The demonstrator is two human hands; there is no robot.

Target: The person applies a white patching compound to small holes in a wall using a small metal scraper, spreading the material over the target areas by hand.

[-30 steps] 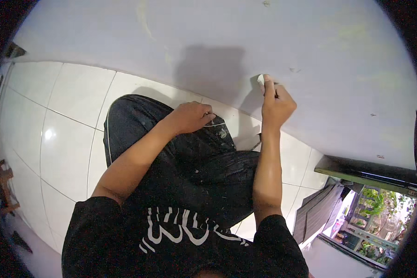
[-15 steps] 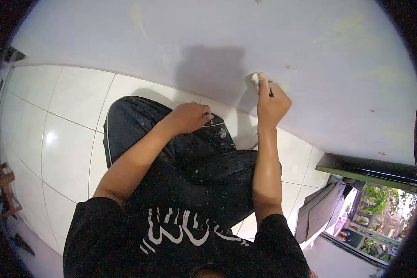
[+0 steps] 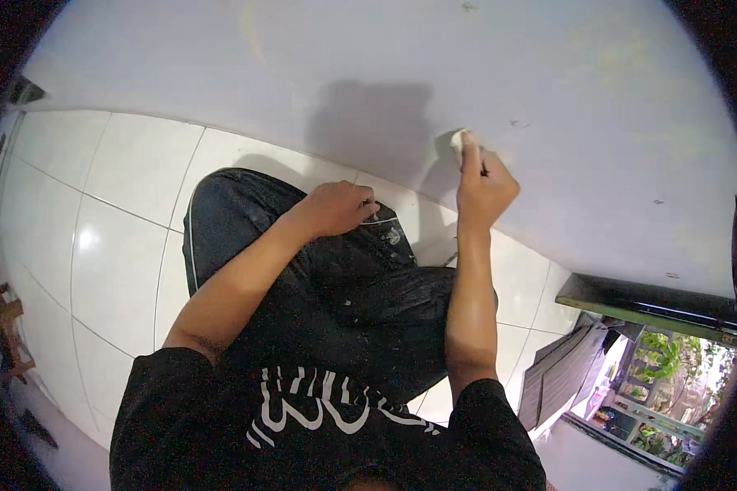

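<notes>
My right hand (image 3: 488, 186) is closed around a small pale pad (image 3: 457, 146), pinched between thumb and fingers and held against the wall (image 3: 549, 74). What the pad is made of is too small to tell. Its shadow falls on the wall just left of it. Loosely bent over my knee, my left hand (image 3: 336, 208) rests on the black trousers (image 3: 246, 204) with thumb and fingers a little apart. I see nothing held in it, though its palm is hidden.
White floor tiles (image 3: 119, 245) lie left of my folded legs and meet the wall's base. The wall has faint yellowish patches and several small marks. At the lower right are a dark ledge (image 3: 630, 299), grey cloth (image 3: 561, 372) and an opening onto plants (image 3: 663, 352). A brown wooden object (image 3: 8, 327) is far left.
My right hand and the pad have shifted slightly to the right along the wall. My left hand stays on the knee.
</notes>
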